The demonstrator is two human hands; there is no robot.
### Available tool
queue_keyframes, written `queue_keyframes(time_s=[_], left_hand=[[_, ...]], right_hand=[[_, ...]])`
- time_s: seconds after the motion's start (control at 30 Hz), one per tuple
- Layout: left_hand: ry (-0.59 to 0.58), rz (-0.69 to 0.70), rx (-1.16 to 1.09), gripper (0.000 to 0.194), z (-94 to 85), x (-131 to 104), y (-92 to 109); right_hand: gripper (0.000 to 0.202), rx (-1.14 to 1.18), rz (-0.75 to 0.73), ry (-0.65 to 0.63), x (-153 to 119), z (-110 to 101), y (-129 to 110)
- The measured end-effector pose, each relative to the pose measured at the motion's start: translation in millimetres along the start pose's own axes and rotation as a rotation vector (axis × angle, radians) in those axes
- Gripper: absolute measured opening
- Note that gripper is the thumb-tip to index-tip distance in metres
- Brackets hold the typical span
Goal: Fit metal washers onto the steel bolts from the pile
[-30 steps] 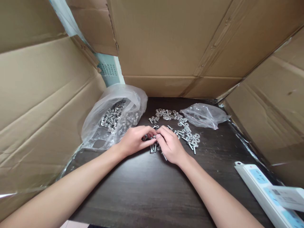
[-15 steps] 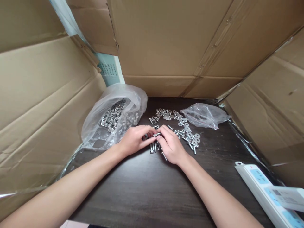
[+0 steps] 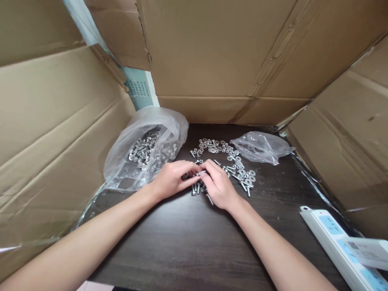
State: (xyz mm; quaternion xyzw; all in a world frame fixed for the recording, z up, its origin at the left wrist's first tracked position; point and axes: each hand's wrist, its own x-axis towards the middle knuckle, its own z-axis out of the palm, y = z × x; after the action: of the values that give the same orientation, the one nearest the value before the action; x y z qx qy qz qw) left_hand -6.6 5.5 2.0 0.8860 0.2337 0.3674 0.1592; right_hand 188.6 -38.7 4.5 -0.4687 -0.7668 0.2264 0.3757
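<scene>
Between the fingertips of both hands lies a small silver bolt (image 3: 201,173). My left hand (image 3: 176,178) is closed on its left end, thumb below and fingers above. My right hand (image 3: 218,185) pinches the bolt from the right, its fingertips nearly touching the left ones. Several loose bolts (image 3: 194,190) lie on the dark table (image 3: 169,242) just under the hands, partly hidden by them. More bolts, nuts and washers (image 3: 239,163) spread beyond and to the right of my right hand.
A clear plastic bag (image 3: 121,153) full of bolts stands at the back left. Another, flattened bag (image 3: 263,146) lies at the back right. A white power strip (image 3: 321,230) runs along the right edge. Cardboard walls (image 3: 224,52) enclose the table.
The fingertips and the bolt between them have shifted very slightly. Arms, bags and loose hardware look the same.
</scene>
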Motion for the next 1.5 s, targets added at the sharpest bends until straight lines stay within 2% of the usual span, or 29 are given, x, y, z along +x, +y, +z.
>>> queue_keyframes(time_s=[1.03,1.5], left_hand=[[0.021,-0.035,-0.03,0.009,2.6,-2.5,-3.2],[0.041,-0.013,-0.015,0.015,0.7,0.4,0.7]], right_hand=[[0.021,-0.02,-0.021,0.007,-0.1,1.4,1.7],[0.014,0.025,-0.009,0.021,-0.9,-0.9,0.5]])
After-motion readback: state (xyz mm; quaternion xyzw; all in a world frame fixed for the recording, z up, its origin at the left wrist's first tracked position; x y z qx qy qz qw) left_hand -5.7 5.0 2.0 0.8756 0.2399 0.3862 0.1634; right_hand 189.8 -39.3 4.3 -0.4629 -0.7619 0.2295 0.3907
